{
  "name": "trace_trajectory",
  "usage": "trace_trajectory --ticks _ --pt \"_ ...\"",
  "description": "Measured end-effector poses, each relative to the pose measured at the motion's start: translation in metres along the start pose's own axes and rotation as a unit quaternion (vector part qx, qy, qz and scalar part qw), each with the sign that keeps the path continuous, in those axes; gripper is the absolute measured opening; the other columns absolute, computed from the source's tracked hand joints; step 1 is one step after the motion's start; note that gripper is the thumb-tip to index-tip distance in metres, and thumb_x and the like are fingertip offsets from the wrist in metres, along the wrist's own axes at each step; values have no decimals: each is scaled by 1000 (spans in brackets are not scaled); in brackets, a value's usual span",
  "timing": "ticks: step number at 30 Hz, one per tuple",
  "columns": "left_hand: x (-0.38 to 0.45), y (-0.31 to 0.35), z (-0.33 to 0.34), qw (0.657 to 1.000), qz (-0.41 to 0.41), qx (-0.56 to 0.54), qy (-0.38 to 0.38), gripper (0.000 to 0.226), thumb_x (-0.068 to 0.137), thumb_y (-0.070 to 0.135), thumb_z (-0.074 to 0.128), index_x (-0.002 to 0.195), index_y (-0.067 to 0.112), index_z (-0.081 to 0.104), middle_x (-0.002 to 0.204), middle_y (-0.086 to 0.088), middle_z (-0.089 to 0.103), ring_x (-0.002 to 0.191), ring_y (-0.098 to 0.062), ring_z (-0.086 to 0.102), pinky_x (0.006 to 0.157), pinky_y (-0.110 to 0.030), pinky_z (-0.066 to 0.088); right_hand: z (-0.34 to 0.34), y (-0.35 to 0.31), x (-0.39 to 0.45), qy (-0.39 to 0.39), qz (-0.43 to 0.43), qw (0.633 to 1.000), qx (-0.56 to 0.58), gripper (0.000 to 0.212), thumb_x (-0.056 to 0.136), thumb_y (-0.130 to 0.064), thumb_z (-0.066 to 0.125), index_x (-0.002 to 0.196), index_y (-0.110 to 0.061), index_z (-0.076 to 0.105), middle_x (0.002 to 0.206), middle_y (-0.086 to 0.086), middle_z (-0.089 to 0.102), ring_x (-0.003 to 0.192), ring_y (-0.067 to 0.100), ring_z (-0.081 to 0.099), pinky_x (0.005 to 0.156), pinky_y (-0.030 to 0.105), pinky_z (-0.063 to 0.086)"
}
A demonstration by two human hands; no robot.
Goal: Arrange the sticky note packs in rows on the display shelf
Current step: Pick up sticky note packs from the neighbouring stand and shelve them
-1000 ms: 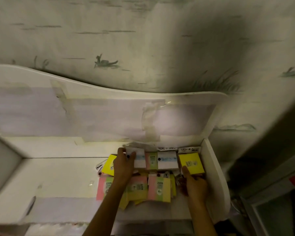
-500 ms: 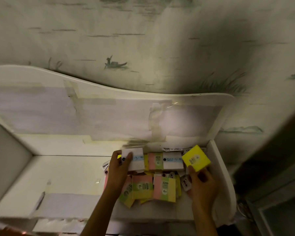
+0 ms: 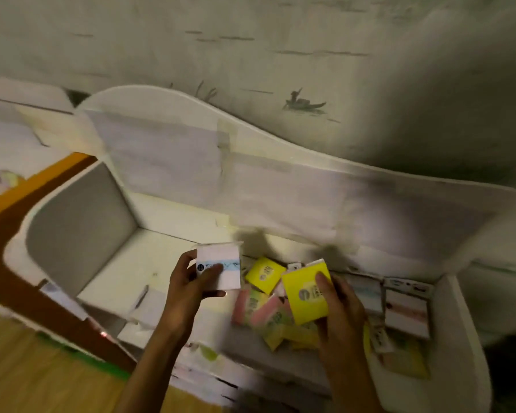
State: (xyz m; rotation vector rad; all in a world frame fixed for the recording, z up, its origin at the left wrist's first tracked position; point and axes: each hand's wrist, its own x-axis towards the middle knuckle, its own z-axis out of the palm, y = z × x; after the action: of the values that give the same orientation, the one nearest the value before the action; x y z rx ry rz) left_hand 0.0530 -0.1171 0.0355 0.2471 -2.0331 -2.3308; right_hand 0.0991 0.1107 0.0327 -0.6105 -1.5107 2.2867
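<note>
Left hand [image 3: 191, 289], centre of frame: fingers curled round a white pack [image 3: 219, 268], square, flat, with a pale blue band across it; thumb lies on the band. Pack is lifted clear of the shelf floor.

Right hand [image 3: 338, 311], right of centre: grips a yellow pack [image 3: 306, 293], square with a round printed mark on its face, thumb on the upper right of the face, fingers behind. Pack tilts slightly.

Just between the two hands, a second yellow pack [image 3: 264, 274] lies tilted. Below it, a loose heap of pink-and-green packs [image 3: 258, 308], overlapping, edges blurred. To the right of the right hand, white packs [image 3: 407, 310] with faint pink bands stand side by side near the shelf's right end.

The display shelf [image 3: 108, 275] is white board, matt, with rounded side walls and a wavy-topped back panel patched with tape. Left half of its floor is bare board.

Behind, upper frame: pale wallpaper [image 3: 304, 102] printed with a small boat. Lower left: wood-grain floor [image 3: 27, 371].
</note>
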Motion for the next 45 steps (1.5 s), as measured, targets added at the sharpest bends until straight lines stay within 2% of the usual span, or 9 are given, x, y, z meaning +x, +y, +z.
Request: trace_trajectory --ticks 5,10,13,16,22,25,30,38,45 --pt "-20 27 -82 998 29 -4 53 29 88 6 67 115 11 57 99 -17 71 85 -31 70 64 -41 60 67 27 -45 -81 41 996 -6 11 87 -13 68 96 -14 72 92 7 73 81 19 65 70 37 52" --pt "-57 59 -180 994 58 -8 97 29 89 6 65 116 11 56 105 -13 72 90 -31 72 72 -52 60 140 56 -114 -133 81 988 -18 3 86 -14 69 84 -14 68 75 3 70 66 15 65 54 30 51" --pt "-78 74 -244 989 74 -21 127 30 89 4 64 117 10 57 103 -9 73 89 -27 73 65 -40 60 187 74 -163 -161 118 979 -44 6 86 -19 69 85 -14 65 72 13 68 60 25 63 51 32 49" --pt "-92 83 -312 984 75 -28 159 28 89 6 64 116 14 58 101 -6 73 85 -24 72 60 -31 58 232 95 -213 -197 173 964 -45 10 89 -19 67 94 -11 64 82 18 70 69 31 65 45 30 50" --pt "-104 95 -440 971 79 -48 219 32 89 6 64 118 17 59 106 -8 72 86 -28 72 61 -37 60 325 135 -291 -283 195 938 -51 18 89 -10 64 107 -13 65 96 20 73 75 32 73 50 36 55" --pt "-107 98 -495 968 74 -44 237 33 89 6 65 120 16 58 108 -8 72 88 -28 72 67 -43 60 364 161 -315 -298 201 932 -45 37 86 -1 63 121 -13 62 114 19 68 98 40 67 55 40 57" --pt "-104 102 -562 962 56 -65 261 34 89 6 64 120 18 58 104 -8 72 89 -30 71 66 -38 60 410 196 -341 -337 191 921 -49 44 85 5 63 125 -14 60 115 15 69 102 40 67 75 59 57" --pt "-32 99 -636 959 16 -91 269 26 95 9 55 111 29 59 110 -1 68 98 -25 66 73 -42 60 499 248 -331 -327 198 922 -63 28 81 1 70 108 -7 63 104 19 72 88 37 71 62 38 57" --pt "102 104 -703 973 -13 -46 227 25 92 11 59 116 18 61 108 -6 71 98 -25 67 69 -38 60 611 292 -277 -300 167 939 -34 27 81 -6 71 108 -10 69 102 16 73 94 31 71 72 35 56"
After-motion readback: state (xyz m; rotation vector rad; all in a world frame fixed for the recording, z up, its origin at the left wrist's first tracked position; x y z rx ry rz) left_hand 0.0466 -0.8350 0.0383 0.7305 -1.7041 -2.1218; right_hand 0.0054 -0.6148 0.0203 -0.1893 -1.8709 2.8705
